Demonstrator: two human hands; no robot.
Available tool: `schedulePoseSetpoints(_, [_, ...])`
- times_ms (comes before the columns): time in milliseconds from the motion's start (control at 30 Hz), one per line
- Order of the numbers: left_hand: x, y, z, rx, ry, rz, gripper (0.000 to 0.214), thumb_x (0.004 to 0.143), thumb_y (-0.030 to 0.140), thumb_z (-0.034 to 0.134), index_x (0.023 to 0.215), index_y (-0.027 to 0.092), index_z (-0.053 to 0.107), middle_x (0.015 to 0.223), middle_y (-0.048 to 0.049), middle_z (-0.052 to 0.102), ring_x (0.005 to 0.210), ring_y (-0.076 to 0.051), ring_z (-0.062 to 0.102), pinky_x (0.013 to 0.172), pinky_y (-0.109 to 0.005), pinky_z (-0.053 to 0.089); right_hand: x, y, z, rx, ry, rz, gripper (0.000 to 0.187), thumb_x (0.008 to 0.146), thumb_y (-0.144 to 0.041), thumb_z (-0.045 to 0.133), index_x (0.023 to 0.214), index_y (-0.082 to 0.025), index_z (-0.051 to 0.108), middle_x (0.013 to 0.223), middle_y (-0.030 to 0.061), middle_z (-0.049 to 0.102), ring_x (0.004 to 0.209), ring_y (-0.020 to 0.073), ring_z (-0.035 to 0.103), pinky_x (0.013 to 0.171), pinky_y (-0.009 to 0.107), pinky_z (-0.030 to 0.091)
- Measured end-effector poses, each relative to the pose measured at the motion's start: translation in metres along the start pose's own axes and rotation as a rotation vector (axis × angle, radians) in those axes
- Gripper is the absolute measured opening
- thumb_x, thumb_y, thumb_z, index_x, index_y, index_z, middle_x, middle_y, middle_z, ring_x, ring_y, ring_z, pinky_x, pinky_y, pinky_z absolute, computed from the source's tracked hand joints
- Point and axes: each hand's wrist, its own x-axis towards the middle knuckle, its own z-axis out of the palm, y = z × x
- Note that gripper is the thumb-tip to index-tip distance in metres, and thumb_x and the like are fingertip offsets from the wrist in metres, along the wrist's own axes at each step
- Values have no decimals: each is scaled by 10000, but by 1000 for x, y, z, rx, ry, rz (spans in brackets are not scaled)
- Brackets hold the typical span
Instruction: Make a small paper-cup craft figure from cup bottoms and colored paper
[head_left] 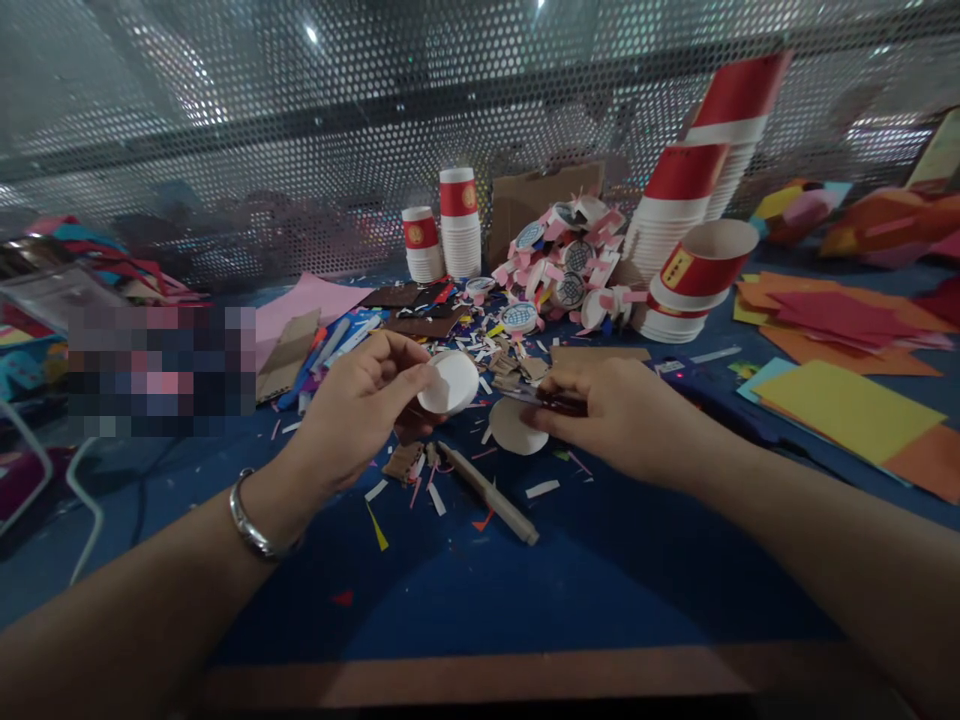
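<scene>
My left hand pinches a white paper disc between thumb and fingers, above the table. To its right, my right hand is closed around what looks like a pair of scissors, with the dark handle partly hidden by the fingers. A second white disc is just below the right fingertips; whether the thumb touches it I cannot tell. Between and below the hands, a beige marker-like stick lies among paper scraps. Small pieces of cardboard lie beside it.
Behind the hands are a heap of decorated discs with pink paper parts, stacked red-and-white paper cups and taller cup stacks. Coloured paper sheets lie at right, pens and pink paper at left. A perforated metal panel stands behind.
</scene>
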Motion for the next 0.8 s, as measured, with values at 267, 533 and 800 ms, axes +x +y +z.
schedulePoseSetpoints(267, [-6, 2, 4, 42, -92, 48, 255, 827, 327, 762, 969, 194, 597, 855, 0, 670, 682, -137, 668, 573, -235, 568, -9, -12, -7, 387, 134, 61, 375, 897, -552, 640, 880, -182, 698, 718, 29, 668, 628, 169, 540, 529, 285, 355])
schedulePoseSetpoints(533, [-16, 6, 19, -86, -189, 67, 309, 800, 304, 804, 1044, 191, 652, 949, -26, 709, 859, -161, 684, 757, -270, 576, -7, -12, 1, 620, 5, 2, 396, 867, -561, 681, 845, -166, 713, 752, 29, 637, 698, 165, 550, 571, 263, 401])
schedulePoseSetpoints(800, [-23, 12, 20, -292, -318, -75, 237, 709, 201, 876, 772, 147, 654, 795, 8, 680, 704, -93, 639, 681, -199, 542, -8, -12, -2, 769, 17, 26, 362, 836, -528, 735, 877, -169, 712, 792, 32, 685, 710, 173, 585, 588, 262, 438])
